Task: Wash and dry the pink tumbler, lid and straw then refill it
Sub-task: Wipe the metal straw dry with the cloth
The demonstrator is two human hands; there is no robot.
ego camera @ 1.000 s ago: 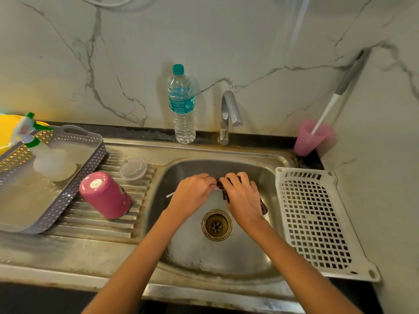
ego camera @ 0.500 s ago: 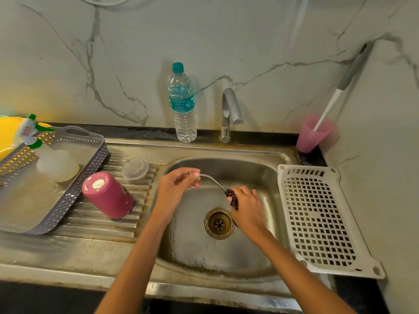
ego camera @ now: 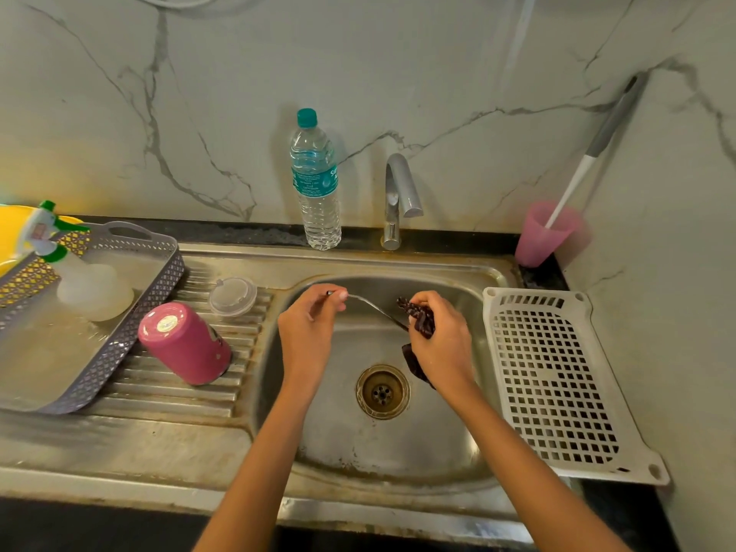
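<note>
A moment ago the two hands were bunched close together over the sink (ego camera: pixel 398 452). Now they are apart, and the straw (ego camera: pixel 370 306) shows between them. The left hand (ego camera: pixel 308 332) has its grip pinched on one end of the straw. The right hand (ego camera: pixel 442 344) has its grip curled tight round a dark cloth (ego camera: pixel 418 318), and the straw's other end goes into that cloth. I think the straw is being pulled through the cloth to wipe it, so the refill is not near yet.

On the left, a grey tray (ego camera: pixel 157 300) has walls full of little holes. The pink tumbler (ego camera: pixel 185 344) lies on its side on the ridged steel surface. It is smooth and round, with its flat bottom facing me. The lid (ego camera: pixel 233 296) sits just beside it, a clear round plastic disc. The straw is thin and shiny and bends in a soft curve. The cloth looks soft and crumpled. The sink is dull, stained steel. The white rack (ego camera: pixel 557 392) on the right is hard plastic with square holes.
</note>
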